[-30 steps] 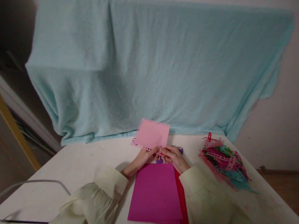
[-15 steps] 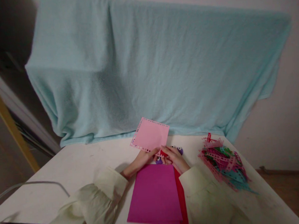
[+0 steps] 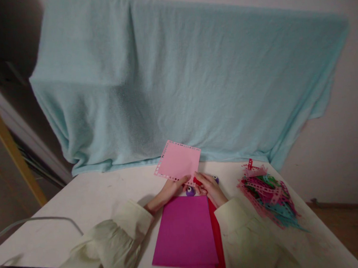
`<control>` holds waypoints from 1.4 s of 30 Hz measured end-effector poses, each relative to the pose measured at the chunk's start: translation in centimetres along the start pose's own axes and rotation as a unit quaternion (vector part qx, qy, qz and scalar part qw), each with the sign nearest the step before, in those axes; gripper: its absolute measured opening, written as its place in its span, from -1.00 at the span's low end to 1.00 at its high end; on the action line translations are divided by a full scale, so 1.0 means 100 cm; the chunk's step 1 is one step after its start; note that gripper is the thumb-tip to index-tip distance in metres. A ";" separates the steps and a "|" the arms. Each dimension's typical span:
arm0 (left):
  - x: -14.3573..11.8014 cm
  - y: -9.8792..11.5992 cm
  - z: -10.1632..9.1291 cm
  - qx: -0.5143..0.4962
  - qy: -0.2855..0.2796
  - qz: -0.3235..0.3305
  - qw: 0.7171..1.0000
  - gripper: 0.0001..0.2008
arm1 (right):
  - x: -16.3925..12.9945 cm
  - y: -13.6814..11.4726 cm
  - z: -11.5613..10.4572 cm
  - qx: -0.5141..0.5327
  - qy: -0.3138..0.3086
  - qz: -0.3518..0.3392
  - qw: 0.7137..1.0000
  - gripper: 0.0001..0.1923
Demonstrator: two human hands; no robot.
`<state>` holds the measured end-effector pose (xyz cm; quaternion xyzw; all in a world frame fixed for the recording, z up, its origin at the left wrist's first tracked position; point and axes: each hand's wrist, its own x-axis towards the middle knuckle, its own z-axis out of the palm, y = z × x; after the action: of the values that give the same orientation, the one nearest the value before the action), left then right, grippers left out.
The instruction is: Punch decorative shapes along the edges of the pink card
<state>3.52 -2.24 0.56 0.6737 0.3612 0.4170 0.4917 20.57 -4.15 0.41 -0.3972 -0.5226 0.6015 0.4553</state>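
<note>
My left hand (image 3: 174, 187) pinches the near edge of a pink paper sheet (image 3: 180, 162), which is tilted up above the table and has rows of small punched holes along its edges. Closed round a small red hole punch (image 3: 197, 181), my right hand (image 3: 210, 184) is at the sheet's near right corner. Fingers hide most of the punch. A purple round piece with a googly eye (image 3: 190, 191) lies just below the hands, and another purple one (image 3: 216, 180) is partly hidden behind my right hand. In front of me lies a stack of magenta paper (image 3: 185, 234).
Red paper (image 3: 217, 236) sticks out under the stack's right side. A heap of punched paper strips (image 3: 269, 195) in several colours lies on the right of the white table (image 3: 110, 195). A light blue cloth (image 3: 194, 80) hangs behind; a grey cable (image 3: 50, 218) runs at left.
The pink sheet has shifted slightly to the left with my left hand. The red punch now shows a little gap from the sheet's corner, and the near purple piece is less covered.
</note>
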 end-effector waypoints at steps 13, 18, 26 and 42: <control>0.003 -0.002 -0.002 -0.016 0.025 0.000 1.000 -0.54 | 0.000 -0.006 -0.006 -0.007 0.045 -0.015 0.999 -0.59; 0.001 0.003 -0.001 -0.029 0.009 0.007 1.000 -0.56 | -0.001 -0.007 -0.004 -0.011 0.035 -0.014 0.999 -0.59; 0.001 0.004 0.001 -0.030 -0.017 0.007 0.999 -0.59 | 0.000 -0.006 -0.004 -0.016 0.017 -0.012 1.000 -0.57; 0.000 -0.002 0.003 -0.028 -0.033 -0.004 0.999 -0.61 | -0.002 -0.005 0.002 -0.018 -0.006 0.002 1.000 -0.56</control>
<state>3.79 -2.31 0.27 0.6717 0.3360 0.4023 0.5236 20.50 -4.40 0.96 -0.4026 -0.5350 0.5954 0.4440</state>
